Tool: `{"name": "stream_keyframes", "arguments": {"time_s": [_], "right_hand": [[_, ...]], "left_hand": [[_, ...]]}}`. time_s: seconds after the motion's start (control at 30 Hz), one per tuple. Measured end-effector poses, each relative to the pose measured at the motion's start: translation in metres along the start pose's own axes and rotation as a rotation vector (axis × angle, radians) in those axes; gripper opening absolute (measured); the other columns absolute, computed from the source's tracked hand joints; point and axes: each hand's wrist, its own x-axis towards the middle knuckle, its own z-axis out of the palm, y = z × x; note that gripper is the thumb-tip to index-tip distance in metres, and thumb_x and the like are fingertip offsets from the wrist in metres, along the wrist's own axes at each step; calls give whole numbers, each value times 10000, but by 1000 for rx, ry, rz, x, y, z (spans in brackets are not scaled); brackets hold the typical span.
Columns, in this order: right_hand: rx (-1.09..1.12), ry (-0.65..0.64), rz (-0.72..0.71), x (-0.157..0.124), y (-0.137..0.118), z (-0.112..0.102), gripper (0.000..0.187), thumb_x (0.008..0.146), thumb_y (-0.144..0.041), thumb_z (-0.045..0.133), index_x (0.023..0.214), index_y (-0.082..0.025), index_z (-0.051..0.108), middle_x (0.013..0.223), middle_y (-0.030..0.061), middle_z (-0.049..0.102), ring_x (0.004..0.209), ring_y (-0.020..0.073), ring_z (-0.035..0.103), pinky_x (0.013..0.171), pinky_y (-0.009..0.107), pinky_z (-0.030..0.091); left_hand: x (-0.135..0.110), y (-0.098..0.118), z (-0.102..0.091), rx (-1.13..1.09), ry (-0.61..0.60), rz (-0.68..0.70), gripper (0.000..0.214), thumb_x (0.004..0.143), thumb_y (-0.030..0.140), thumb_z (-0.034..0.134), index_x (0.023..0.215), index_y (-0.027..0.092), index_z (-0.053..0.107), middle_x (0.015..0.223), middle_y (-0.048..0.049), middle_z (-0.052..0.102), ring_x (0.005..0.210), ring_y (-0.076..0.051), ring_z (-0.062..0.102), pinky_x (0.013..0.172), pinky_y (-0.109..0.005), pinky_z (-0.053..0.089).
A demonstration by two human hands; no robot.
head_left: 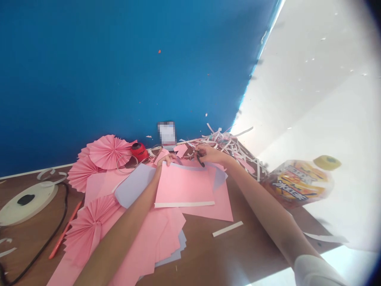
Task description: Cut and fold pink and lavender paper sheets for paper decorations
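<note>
My right hand [208, 154] is closed around black-handled scissors [200, 160] at the top edge of a pink paper sheet [184, 184], which lies at six o'clock. My left hand [166, 159] grips that sheet's corner. From my hands, paper strips [229, 145] pile at two o'clock, pleated pink paper fans [108, 151] sit at nine, and a plastic-wrapped bottle [297, 182] lies at four.

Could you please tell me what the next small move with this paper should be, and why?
I would probably slide the left hand along the pink sheet toward the scissors in the right hand. The blades are at the sheet's far edge, and the sheet lies loose on other paper, so firmer support there may help it stay put.
</note>
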Motion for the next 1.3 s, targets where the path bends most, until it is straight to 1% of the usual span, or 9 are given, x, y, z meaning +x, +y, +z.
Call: {"name": "stream_keyframes", "arguments": {"time_s": [0.2,0.33,0.43,0.57,0.7,0.8,0.93,1.1,1.3], "right_hand": [[-111,-173,-49,-5,-10,7,273,623,-205,657,889,-200,596,761,-10,574,685,138,502,597,249,404],[-175,-134,-111,0,-6,10,299,609,-147,579,905,-186,599,724,-31,514,650,116,464,571,227,377],[-129,-19,-124,5,0,12,320,647,-166,563,965,-177,599,735,-22,542,656,118,487,586,230,382],[-56,73,-72,7,1,12,272,703,-264,617,961,-177,615,752,10,619,658,133,539,594,247,404],[-57,97,-19,4,-4,11,284,723,-372,646,922,-170,633,614,-5,604,529,113,489,525,249,384],[-32,89,-46,2,-7,11,312,717,-384,655,941,-167,632,631,-2,611,554,120,514,520,246,384],[-23,-15,-133,1,-13,15,298,736,-330,628,982,-161,615,700,10,634,627,127,543,570,246,395],[-309,44,-275,-2,-22,23,241,738,-236,589,965,-169,637,711,-7,608,618,109,490,585,236,347],[-507,33,-333,-5,-27,31,277,709,-191,579,977,-181,645,702,-24,576,598,100,460,577,225,319]], "left_hand": [[5,-3,0,5,5,-2,508,483,503,823,431,169,444,898,-84,586,763,-184,558,675,-337,481],[8,-3,5,54,65,-24,512,500,469,811,429,161,407,873,-72,601,785,-185,577,679,-334,502],[7,-3,7,72,-3,-10,451,517,417,822,477,161,452,884,-79,632,816,-196,602,695,-332,504],[4,-4,13,107,-96,-1,343,616,396,782,622,159,534,909,-104,660,881,-214,629,722,-326,496],[2,-5,19,93,-35,-54,301,704,395,710,816,165,551,800,-63,670,778,-187,652,687,-312,495],[2,-3,21,82,41,-98,440,717,429,698,1037,185,521,721,-14,655,621,-152,635,590,-275,479],[3,4,23,124,76,-173,675,723,506,691,1264,207,421,650,27,631,465,-116,584,480,-232,425],[1,8,27,142,36,-183,574,723,581,661,1097,163,540,728,-33,668,485,-118,610,446,-218,428],[4,4,21,156,58,-103,445,711,551,685,897,181,520,663,13,633,470,-92,576,462,-211,455]]}}
